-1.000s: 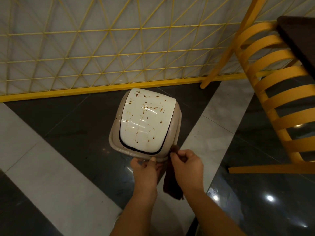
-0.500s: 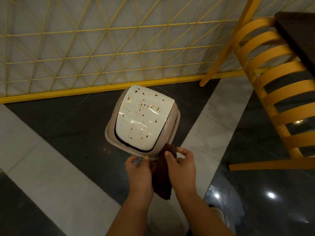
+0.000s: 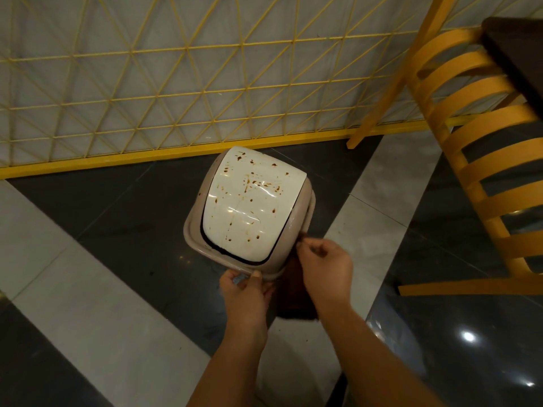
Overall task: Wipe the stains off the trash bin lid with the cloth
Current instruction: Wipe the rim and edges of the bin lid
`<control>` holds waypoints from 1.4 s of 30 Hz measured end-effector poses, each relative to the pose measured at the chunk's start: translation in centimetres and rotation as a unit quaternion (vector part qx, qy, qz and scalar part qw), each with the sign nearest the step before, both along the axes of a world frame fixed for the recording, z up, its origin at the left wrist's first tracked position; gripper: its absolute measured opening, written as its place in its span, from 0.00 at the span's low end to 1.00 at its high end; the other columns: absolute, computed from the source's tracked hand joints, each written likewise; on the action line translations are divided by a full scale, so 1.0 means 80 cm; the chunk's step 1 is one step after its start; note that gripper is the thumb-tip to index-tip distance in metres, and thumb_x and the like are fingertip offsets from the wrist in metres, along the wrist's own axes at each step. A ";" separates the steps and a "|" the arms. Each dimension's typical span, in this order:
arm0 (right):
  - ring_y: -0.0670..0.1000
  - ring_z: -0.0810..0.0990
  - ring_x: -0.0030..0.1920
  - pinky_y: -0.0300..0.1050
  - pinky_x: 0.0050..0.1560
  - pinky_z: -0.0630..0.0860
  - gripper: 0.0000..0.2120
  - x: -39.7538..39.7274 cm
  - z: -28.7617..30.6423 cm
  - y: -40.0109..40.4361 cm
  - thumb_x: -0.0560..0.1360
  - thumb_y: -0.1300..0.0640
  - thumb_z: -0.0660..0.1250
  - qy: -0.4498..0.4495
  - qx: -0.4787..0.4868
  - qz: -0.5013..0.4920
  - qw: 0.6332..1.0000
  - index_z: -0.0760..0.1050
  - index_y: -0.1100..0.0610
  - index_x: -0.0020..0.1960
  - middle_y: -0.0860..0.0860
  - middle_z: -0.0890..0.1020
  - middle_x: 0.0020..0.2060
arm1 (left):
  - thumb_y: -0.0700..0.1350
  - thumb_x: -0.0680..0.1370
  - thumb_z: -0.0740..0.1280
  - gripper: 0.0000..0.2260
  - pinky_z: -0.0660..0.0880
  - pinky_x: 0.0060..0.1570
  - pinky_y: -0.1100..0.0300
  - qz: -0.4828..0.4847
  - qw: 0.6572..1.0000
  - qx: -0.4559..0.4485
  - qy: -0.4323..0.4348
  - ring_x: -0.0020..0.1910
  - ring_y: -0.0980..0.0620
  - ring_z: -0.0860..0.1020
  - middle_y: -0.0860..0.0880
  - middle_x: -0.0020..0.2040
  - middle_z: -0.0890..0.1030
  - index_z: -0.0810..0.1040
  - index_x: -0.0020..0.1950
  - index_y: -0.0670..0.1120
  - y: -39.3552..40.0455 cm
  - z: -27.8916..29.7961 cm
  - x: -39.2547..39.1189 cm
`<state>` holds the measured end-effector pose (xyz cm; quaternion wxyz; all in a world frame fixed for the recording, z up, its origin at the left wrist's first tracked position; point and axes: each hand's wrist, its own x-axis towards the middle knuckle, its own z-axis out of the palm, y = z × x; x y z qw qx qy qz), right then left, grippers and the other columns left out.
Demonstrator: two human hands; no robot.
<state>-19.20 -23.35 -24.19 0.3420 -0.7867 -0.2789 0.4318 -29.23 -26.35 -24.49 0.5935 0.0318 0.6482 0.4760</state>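
Observation:
A small beige trash bin stands on the floor, tilted toward me. Its curved white lid carries many brown spots and streaks. My left hand grips the bin's near rim, thumb on top. My right hand pinches the top edge of a dark brown cloth at the bin's near right corner. The cloth hangs down between my two hands, apart from the lid's white surface. Part of the cloth is hidden behind my right hand.
A yellow wire-grid fence with a yellow base rail runs behind the bin. A yellow slatted chair and a dark tabletop stand at the right. The floor has glossy black and light grey tiles.
My right hand has lifted the cloth's top edge up to the bin's right corner. The bin now sits a little more to the right in view. My left hand keeps its hold on the rim.

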 end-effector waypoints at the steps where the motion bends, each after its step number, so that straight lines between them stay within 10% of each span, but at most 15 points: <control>1: 0.44 0.80 0.41 0.35 0.41 0.76 0.05 -0.006 0.000 -0.016 0.75 0.56 0.69 0.009 -0.008 0.005 1.000 0.81 0.48 0.43 0.45 0.83 0.39 | 0.34 0.79 0.61 0.14 0.77 0.58 0.45 0.000 1.000 -0.002 0.000 0.56 0.40 0.80 0.38 0.58 0.78 0.69 0.51 0.54 0.000 -0.001 0.000; 24: 0.43 0.80 0.38 0.34 0.36 0.73 0.04 0.007 -0.007 0.012 0.75 0.55 0.68 -0.014 0.000 0.017 1.000 0.82 0.50 0.46 0.44 0.83 0.37 | 0.36 0.80 0.62 0.12 0.77 0.56 0.46 -0.011 1.000 -0.007 0.004 0.56 0.43 0.79 0.42 0.57 0.78 0.69 0.53 0.55 -0.003 -0.009 -0.001; 35: 0.39 0.79 0.48 0.39 0.54 0.77 0.07 -0.022 -0.013 -0.057 0.77 0.57 0.67 0.004 0.060 0.043 0.997 0.78 0.48 0.52 0.43 0.82 0.46 | 0.36 0.80 0.62 0.15 0.79 0.48 0.55 0.024 1.000 -0.001 0.005 0.55 0.43 0.81 0.41 0.57 0.79 0.68 0.65 0.46 -0.001 -0.009 -0.005; 42: 0.38 0.79 0.53 0.38 0.55 0.78 0.15 -0.037 0.020 -0.037 0.76 0.56 0.68 0.053 0.171 0.002 0.984 0.76 0.45 0.61 0.40 0.81 0.51 | 0.38 0.79 0.64 0.15 0.76 0.59 0.43 -0.026 0.999 -0.008 0.042 0.57 0.43 0.78 0.42 0.58 0.78 0.68 0.64 0.47 -0.003 -0.015 -0.015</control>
